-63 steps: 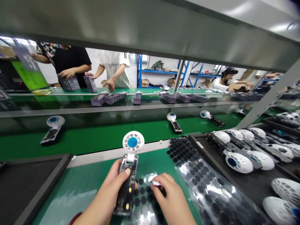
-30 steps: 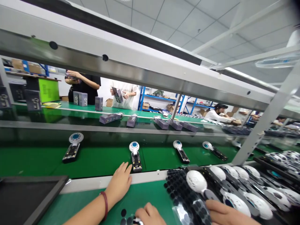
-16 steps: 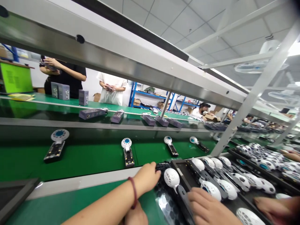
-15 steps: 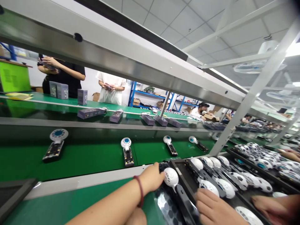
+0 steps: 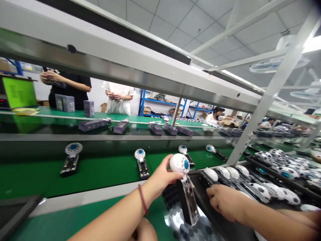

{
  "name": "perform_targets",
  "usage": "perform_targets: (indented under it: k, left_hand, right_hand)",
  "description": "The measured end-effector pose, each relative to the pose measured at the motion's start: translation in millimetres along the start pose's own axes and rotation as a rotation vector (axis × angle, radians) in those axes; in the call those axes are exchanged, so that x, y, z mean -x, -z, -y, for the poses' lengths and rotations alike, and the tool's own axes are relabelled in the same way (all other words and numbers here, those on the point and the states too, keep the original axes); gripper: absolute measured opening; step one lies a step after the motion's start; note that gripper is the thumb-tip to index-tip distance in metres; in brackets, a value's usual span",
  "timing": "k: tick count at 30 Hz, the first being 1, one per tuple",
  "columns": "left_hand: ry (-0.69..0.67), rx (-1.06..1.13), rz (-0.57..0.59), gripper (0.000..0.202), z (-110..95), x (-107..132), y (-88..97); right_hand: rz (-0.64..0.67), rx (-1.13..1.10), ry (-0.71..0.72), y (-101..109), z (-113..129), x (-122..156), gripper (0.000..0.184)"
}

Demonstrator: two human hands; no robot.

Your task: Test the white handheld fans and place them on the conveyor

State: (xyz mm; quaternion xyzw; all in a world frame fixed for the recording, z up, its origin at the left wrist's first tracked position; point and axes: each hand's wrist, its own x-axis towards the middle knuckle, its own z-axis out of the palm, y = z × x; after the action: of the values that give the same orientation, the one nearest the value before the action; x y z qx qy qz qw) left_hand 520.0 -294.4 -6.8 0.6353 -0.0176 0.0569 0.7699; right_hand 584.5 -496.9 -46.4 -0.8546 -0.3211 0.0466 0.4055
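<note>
My left hand [image 5: 160, 177], with a dark red band on its wrist, grips a handheld device [image 5: 179, 164] just below its round white head, thumb in front. The head has a turquoise disc. Its handle hangs down, with one side uncovered and inner parts showing. Under the handle lies a clear plastic sheet with dark round spots [image 5: 175, 219]. My right hand [image 5: 145, 231] shows only as a rounded patch at the bottom edge below my left forearm; its fingers are hidden. A co-worker's hand [image 5: 223, 199] reaches from the right over a black tray [image 5: 200, 189] of similar devices.
Several devices lie spaced along the green belt [image 5: 100, 172], one of them a nearby unit [image 5: 142, 167]. Purple boxes [image 5: 94, 124] rest beyond it. A slanted white post [image 5: 240, 147] stands ahead right. More trays of football-patterned heads [image 5: 288, 172] lie right. People stand opposite.
My left hand has lifted the device and turned it, so its turquoise disc and open handle side now show. The co-worker's hand has moved up over the tray. Devices on the belt have shifted right.
</note>
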Motion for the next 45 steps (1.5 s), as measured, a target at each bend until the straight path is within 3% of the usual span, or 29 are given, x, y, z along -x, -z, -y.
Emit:
perform_targets:
  k: [4,6,8,12,16,20,28,37,45]
  left_hand:
    - [-0.071,0.220,-0.075,0.030,-39,50,45.2]
    - [-0.022,0.313,-0.181,0.029,-43,76,66.2]
    - [0.098,0.413,-0.287,0.030,-37,99,83.1]
    - [0.275,0.497,-0.375,0.034,0,127,95.5]
    - [0.205,0.535,-0.393,0.024,39,140,85.0]
    - [0.128,0.530,-0.386,0.021,57,144,78.8]
    - [0.179,0.515,-0.384,0.028,61,144,81.3]
    - [0.199,0.579,-0.440,0.024,60,144,81.3]
    - [0.228,0.641,-0.457,0.025,63,145,83.2]
  right_hand:
    - [0.008,-0.084,-0.010,-85,49,11,0.012]
    - [0.030,-0.122,-0.025,-119,72,15,0.012]
    - [0.022,-0.143,-0.069,-135,88,19,0.011]
    - [0.078,-0.284,-0.081,-134,104,24,0.013]
    - [0.133,-0.448,-0.015,-146,122,34,0.010]
    - [0.159,-0.368,-0.035,-168,131,41,0.013]
    - [0.189,-0.279,-0.068,-172,131,44,0.014]
    - [0.094,-0.303,-0.111,-187,128,52,0.012]
    - [-0.048,-0.181,0.023,-200,122,60,0.011]
